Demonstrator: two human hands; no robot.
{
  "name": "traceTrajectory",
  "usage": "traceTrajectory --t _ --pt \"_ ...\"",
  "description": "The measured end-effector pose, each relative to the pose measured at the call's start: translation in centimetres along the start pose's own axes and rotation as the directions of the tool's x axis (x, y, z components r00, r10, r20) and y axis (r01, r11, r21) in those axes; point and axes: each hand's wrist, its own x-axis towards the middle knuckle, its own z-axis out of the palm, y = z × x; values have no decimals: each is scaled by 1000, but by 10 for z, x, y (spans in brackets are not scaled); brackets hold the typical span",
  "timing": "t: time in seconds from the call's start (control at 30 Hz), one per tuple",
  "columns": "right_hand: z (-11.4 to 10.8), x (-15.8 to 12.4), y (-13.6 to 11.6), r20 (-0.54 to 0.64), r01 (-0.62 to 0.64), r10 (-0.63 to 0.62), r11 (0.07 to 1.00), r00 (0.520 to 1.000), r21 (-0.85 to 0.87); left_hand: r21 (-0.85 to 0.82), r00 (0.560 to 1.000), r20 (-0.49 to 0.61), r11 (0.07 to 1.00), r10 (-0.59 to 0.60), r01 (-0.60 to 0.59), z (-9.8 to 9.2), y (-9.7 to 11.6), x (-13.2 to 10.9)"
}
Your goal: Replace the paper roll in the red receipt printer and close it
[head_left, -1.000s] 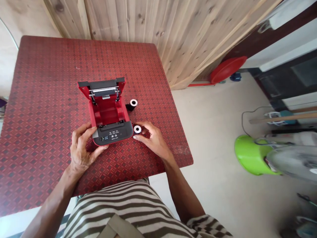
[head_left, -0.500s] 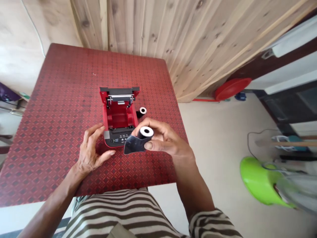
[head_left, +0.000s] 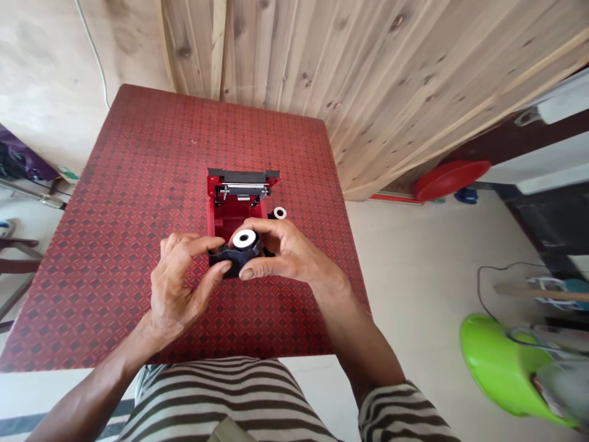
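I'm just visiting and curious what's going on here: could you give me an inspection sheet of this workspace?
Surface: red patterned table.
Things in hand: black roll with white core, held above the red printer, whose lid stands open.
Clutter: second roll beside the printer.
Hands: right hand grips the roll; left hand fingers pinch its loose end.
Cables: white cord on the wall; cable on the floor.
Surroundings: wooden panelling, green plastic object.

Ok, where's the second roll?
Head view: the second roll lies on the table, beside the open printer's right side, just beyond the right hand.
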Motion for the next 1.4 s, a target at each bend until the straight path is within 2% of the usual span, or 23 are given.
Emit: traceTrajectory --t 0.13,0.27,0.4,0.53,0.67,0.77,0.87,0.93,1.03,1.13,1.4 --pt "-4 4 1 -31 -12 13 999 999 44 -241 989 20 959 -145 145 6 1 -5" --pt "-7 4 1 -36 -25 29 993 999 113 -308 977 42 927 -210 212 8 3 -16" --pt "-13 3 0 4 6 -7 997 1000 77 -297 965 40 919 -258 259 12 4 -22" --pt "-23 0 -5 32 29 -30 999 999 27 -275 967 26 929 -252 249 13 6 -22" --pt "-33 -3 -17 48 60 -50 971 998 -232 -139 967 19 957 -253 253 9 17 -18" --pt "-29 0 -22 21 81 -81 853 996 -516 -66 975 57 974 -215 219 5 26 -15" --pt "-12 9 -19 -80 -16 -87 572 993 -820 -62 985 96 986 -147 153 2 27 -16" --pt "1 17 -16 -125 -103 -36 376 992 -921 -56 986 110 990 -122 128 1 24 -17" --pt "14 30 -11 -165 -170 40 211 985 -963 -32 989 96 992 -115 119 -3 16 -19" --pt "17 39 -8 -176 -177 18 145 984 -974 -4 989 77 992 -125 125 -6 5 -18" --pt "24 40 -10 -177 -181 42 111 983 -977 29 987 90 991 -130 128 -6 -16 -16"
